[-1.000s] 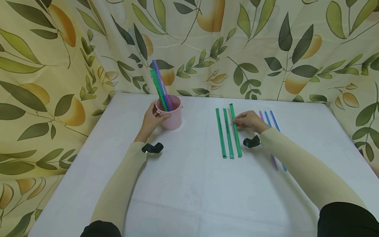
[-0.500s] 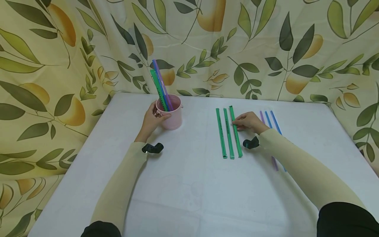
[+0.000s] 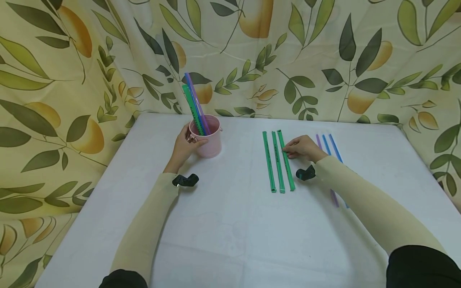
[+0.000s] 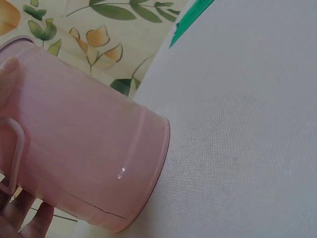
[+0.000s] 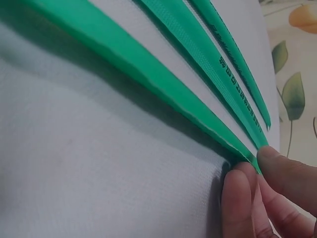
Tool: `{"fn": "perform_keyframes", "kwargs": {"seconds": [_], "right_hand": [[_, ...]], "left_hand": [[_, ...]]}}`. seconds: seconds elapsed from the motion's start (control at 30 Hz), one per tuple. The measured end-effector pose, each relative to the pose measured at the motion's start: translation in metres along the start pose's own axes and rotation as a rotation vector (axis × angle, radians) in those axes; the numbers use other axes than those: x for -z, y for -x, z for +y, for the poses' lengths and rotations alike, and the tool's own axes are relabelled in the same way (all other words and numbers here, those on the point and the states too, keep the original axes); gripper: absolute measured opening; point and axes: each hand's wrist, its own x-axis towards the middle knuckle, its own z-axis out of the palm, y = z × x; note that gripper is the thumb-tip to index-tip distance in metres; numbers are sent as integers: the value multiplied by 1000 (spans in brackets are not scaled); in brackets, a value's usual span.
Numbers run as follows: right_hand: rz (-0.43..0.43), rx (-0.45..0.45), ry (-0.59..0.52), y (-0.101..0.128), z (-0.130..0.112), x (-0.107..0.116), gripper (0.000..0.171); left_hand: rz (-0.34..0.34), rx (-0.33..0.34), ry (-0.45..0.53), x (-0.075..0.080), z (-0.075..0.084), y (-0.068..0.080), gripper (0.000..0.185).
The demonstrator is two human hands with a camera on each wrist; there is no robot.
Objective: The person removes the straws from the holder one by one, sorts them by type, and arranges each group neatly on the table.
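My left hand wraps the pink cup, steadying it so the straws inside stay upright. My right hand pinches the nearest green strip by its edge, lifting it off the table beside its two neighbours.

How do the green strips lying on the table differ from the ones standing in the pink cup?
The three green strips on the table lie flat, side by side, all one colour. The strips in the pink cup stand leaning and mix green, blue and purple. Both are long, thin strips.
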Motion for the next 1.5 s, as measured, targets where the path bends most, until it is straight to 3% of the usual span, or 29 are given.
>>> {"fn": "perform_keyframes", "kwargs": {"seconds": [0.37, 0.6, 1.0, 1.5], "right_hand": [[-15, 10, -1, 9, 0, 4, 36], [5, 13, 40, 13, -1, 9, 36], [32, 40, 25, 20, -5, 15, 38], [74, 90, 41, 20, -12, 22, 37]], "left_hand": [[13, -18, -33, -1, -1, 2, 85], [-20, -15, -37, 2, 0, -1, 86], [-26, -76, -115, 9, 16, -3, 83], [-9, -90, -47, 5, 11, -2, 76]]}}
